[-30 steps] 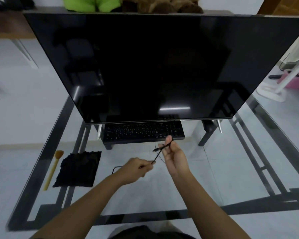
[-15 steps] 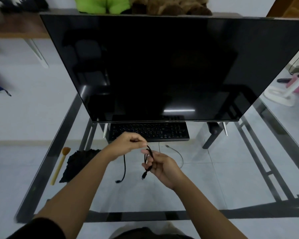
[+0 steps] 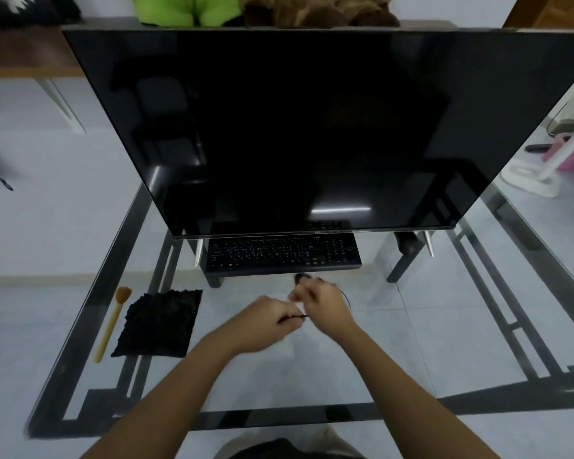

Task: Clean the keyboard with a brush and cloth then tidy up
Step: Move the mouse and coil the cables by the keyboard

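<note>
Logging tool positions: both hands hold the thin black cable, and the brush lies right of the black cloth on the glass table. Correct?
Not quite: the head view shows the brush lying left of the black cloth, not right. The left hand and right hand do hold the thin black cable above the glass table.

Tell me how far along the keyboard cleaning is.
Done, it seems: the brush and black cloth lie unheld on the glass table, and the keyboard sits under the monitor. In hand: the left hand pinches a thin black cable, and the blurred right hand seems to hold it too. Left: stowing that cable; whether the keys are clean cannot be told.
</note>
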